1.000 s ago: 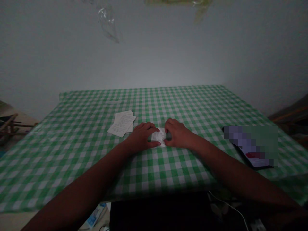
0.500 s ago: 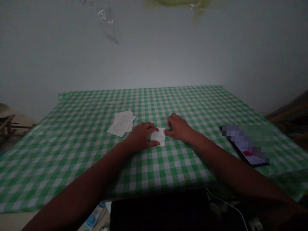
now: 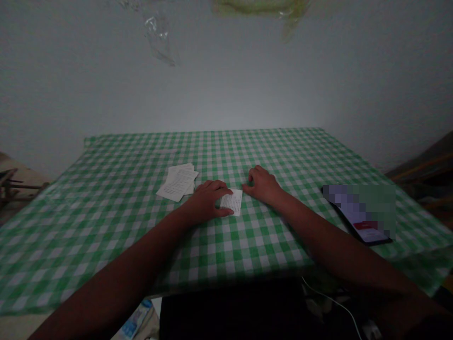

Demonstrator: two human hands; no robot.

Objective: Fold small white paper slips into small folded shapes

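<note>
Your left hand (image 3: 205, 202) spreads thumb and finger over the small paper (image 3: 236, 202), inside the worktop's (image 3: 247, 245) front edge; your right hand (image 3: 264, 185) curls just beside it, pinch unclear, with room before the phone (image 3: 368, 234) near the right edge.

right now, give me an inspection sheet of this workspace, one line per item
surface: green-and-white checked tablecloth
job's things: small printed paper under the left hand; loose overlapping stack of printed sheets beyond it, to the left
clutter: device with lit screen at right, partly pixelated; blue packet below the table edge
hands: left thumb and fingers spread on the small printed paper; right hand curled near its right edge, contact unclear
cables: white cable below the front edge
surroundings: grey wall behind, with a yellowish patch
</note>
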